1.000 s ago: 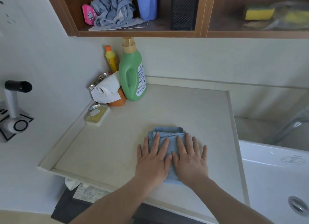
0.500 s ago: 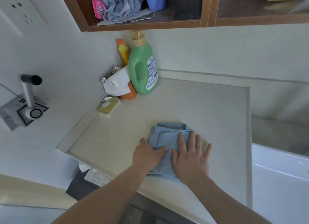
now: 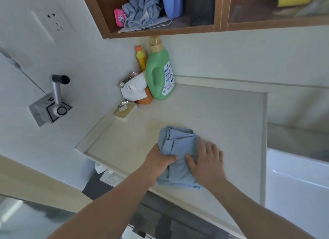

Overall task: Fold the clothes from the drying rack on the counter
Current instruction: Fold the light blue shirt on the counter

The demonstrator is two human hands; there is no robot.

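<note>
We grip the folded blue garment [image 3: 179,149] at its left edge with our left hand [image 3: 159,161], thumb on top. Our right hand [image 3: 207,161] lies flat on it, fingers straight, on the counter [image 3: 222,117].

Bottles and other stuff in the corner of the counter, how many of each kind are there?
Bottles: 2, a green bottle and a small yellow bottle.
Paper rolls: 1, a white paper roll.
Soap dishes: 1, a soap dish.
Orange things: 1, an orange object mostly hidden under the roll.
Total: 5
</note>
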